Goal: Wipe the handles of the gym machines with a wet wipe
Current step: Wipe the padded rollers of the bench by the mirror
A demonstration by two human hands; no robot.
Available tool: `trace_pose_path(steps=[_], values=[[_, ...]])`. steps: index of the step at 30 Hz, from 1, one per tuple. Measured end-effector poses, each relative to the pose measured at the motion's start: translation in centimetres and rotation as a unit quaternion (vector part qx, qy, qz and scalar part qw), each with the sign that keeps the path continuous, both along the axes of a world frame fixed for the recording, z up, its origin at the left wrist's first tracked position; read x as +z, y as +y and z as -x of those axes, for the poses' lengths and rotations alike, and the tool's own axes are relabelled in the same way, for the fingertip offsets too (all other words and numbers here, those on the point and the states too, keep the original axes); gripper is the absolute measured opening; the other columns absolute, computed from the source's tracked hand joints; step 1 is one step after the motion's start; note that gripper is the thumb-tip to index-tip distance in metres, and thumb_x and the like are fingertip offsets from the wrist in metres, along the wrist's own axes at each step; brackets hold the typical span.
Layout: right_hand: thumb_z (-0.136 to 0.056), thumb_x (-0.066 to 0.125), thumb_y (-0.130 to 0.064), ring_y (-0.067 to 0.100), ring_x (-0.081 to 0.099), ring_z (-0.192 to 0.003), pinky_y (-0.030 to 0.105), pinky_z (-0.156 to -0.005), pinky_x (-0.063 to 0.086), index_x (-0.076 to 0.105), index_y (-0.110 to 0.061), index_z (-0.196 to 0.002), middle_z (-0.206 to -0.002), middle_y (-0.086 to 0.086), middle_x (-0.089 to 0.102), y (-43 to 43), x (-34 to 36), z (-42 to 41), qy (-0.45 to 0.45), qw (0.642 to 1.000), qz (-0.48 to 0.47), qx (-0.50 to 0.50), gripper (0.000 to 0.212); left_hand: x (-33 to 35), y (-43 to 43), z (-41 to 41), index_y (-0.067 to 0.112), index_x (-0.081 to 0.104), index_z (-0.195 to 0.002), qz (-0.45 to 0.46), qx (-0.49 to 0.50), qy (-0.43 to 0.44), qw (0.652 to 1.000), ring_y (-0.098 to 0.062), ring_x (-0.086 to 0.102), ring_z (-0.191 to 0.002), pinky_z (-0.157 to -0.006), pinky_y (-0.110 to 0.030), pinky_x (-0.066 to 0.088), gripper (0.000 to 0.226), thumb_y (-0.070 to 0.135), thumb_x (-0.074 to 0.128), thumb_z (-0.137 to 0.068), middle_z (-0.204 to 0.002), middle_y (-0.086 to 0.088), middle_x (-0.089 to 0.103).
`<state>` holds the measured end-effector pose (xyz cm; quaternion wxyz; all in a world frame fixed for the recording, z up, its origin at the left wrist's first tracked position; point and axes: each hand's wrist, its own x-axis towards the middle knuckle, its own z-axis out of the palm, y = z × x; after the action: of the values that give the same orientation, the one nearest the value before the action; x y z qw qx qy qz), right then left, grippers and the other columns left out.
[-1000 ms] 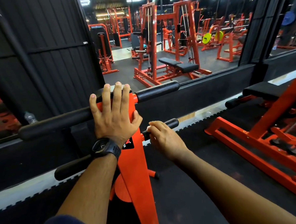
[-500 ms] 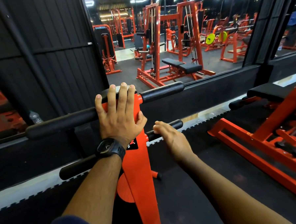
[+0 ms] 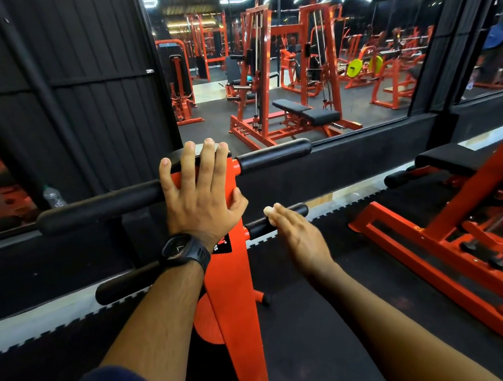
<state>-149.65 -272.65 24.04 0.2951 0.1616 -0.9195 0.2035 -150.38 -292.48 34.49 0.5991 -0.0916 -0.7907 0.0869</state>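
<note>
An orange machine post (image 3: 235, 293) carries two black padded bars on top, one to the left (image 3: 99, 205) and one to the right (image 3: 274, 157). Lower down are two thin black handles, left (image 3: 124, 283) and right (image 3: 256, 228). My left hand (image 3: 201, 198), with a black watch on the wrist, rests flat on the post's top, fingers straight. My right hand (image 3: 299, 237) lies over the lower right handle and pinches a small white wet wipe (image 3: 270, 212) against it. The wipe shows at my fingertips. The handle's outer end (image 3: 299, 209) sticks out past my hand.
An orange bench frame (image 3: 439, 238) with a black pad (image 3: 452, 158) stands close on the right. A wall mirror (image 3: 296, 71) ahead reflects several orange machines. A water bottle (image 3: 52, 196) stands at the left by the black wall. Black rubber floor (image 3: 309, 318) lies below.
My right hand has slid along the lower right handle and its fingers have uncurled, so the white wipe now shows at the fingertips. My left hand stays on the post.
</note>
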Motion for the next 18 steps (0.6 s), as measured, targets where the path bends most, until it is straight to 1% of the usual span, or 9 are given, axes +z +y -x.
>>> trace_pose_path(steps=[1, 3, 6, 8, 10, 12, 14, 16, 18], values=[[-0.098, 0.047, -0.012, 0.020, 0.053, -0.122, 0.038, -0.086, 0.052, 0.056, -0.024, -0.132, -0.135, 0.000, 0.055, 0.9, 0.5, 0.3, 0.010, 1.000, 0.016, -0.011, 0.037, 0.0, 0.0, 0.0, 0.014, 0.043, -0.149, 0.000, -0.001, 0.000, 1.000, -0.029, 0.032, -0.140, -0.115, -0.060, 0.022, 0.073, 0.044, 0.052, -0.082, -0.149, -0.006, 0.048], [-0.095, 0.051, -0.009, 0.018, 0.057, -0.108, 0.040, -0.079, 0.053, 0.060, -0.021, -0.118, -0.118, -0.003, 0.058, 2.0, 1.2, 0.4, 0.044, 0.998, 0.044, -0.029, 0.028, 0.0, 0.1, 0.0, 0.014, 0.043, -0.148, -0.001, 0.001, 0.002, 1.000, -0.029, 0.033, -0.140, -0.115, -0.060, 0.022, 0.073, 0.044, 0.052, -0.082, -0.149, -0.006, 0.048], [-0.084, 0.068, 0.006, 0.026, 0.059, -0.121, 0.039, -0.085, 0.058, 0.060, -0.006, -0.128, -0.130, 0.010, 0.061, 0.9, 0.4, 0.2, 0.048, 0.997, -0.045, 0.030, 0.046, -0.1, 0.1, 0.1, 0.014, 0.043, -0.148, 0.000, 0.002, 0.005, 1.000, -0.029, 0.033, -0.140, -0.115, -0.060, 0.022, 0.073, 0.044, 0.052, -0.082, -0.149, -0.006, 0.048], [-0.082, 0.068, 0.008, 0.027, 0.055, -0.125, 0.035, -0.081, 0.057, 0.057, -0.006, -0.133, -0.132, 0.009, 0.059, 1.5, 0.4, 0.9, 0.050, 0.994, -0.087, 0.041, 0.054, -0.1, 0.0, 0.0, 0.014, 0.043, -0.149, 0.000, 0.000, 0.005, 1.000, -0.029, 0.033, -0.140, -0.115, -0.059, 0.022, 0.073, 0.044, 0.052, -0.082, -0.149, -0.006, 0.048], [-0.087, 0.063, 0.002, 0.024, 0.056, -0.118, 0.026, -0.079, 0.048, 0.057, -0.012, -0.131, -0.126, 0.003, 0.057, 3.1, 1.3, 1.7, 0.026, 0.999, -0.039, -0.007, 0.047, -0.1, 0.0, 0.1, 0.014, 0.043, -0.148, -0.003, -0.003, 0.007, 1.000, -0.028, 0.033, -0.140, -0.115, -0.059, 0.022, 0.074, 0.043, 0.053, -0.082, -0.149, -0.006, 0.048], [-0.090, 0.060, -0.003, 0.021, 0.057, -0.109, 0.025, -0.075, 0.043, 0.058, -0.015, -0.124, -0.118, 0.000, 0.056, 3.5, 1.6, 1.7, 0.013, 0.998, 0.006, -0.068, 0.036, -0.1, 0.1, 0.1, 0.014, 0.043, -0.148, -0.004, 0.000, 0.007, 1.000, -0.028, 0.033, -0.140, -0.115, -0.060, 0.022, 0.074, 0.043, 0.053, -0.081, -0.149, -0.006, 0.048], [-0.092, 0.060, -0.002, 0.022, 0.055, -0.116, 0.028, -0.084, 0.050, 0.058, -0.011, -0.125, -0.124, 0.003, 0.055, 2.3, 0.9, 1.4, 0.001, 0.999, -0.013, -0.033, 0.034, -0.1, 0.0, 0.2, 0.014, 0.042, -0.149, -0.002, 0.002, 0.004, 1.000, -0.029, 0.032, -0.140, -0.115, -0.060, 0.022, 0.074, 0.044, 0.053, -0.082, -0.149, -0.006, 0.048], [-0.088, 0.062, 0.002, 0.024, 0.053, -0.123, 0.035, -0.082, 0.056, 0.056, -0.007, -0.129, -0.132, 0.007, 0.052, 2.0, 0.3, 1.2, 0.020, 0.998, -0.064, 0.011, 0.042, -0.1, -0.1, 0.2, 0.014, 0.042, -0.149, 0.001, 0.002, 0.002, 1.000, -0.029, 0.032, -0.140, -0.115, -0.060, 0.022, 0.073, 0.044, 0.052, -0.082, -0.150, -0.006, 0.047], [-0.087, 0.062, 0.001, 0.024, 0.056, -0.118, 0.033, -0.077, 0.054, 0.053, -0.010, -0.135, -0.132, 0.004, 0.053, 2.8, 0.5, 1.5, 0.016, 0.999, -0.028, -0.039, 0.050, -0.2, 0.0, 0.2, 0.015, 0.043, -0.148, 0.001, 0.001, 0.007, 1.000, -0.029, 0.032, -0.140, -0.115, -0.060, 0.021, 0.072, 0.043, 0.051, -0.083, -0.150, -0.005, 0.047]])
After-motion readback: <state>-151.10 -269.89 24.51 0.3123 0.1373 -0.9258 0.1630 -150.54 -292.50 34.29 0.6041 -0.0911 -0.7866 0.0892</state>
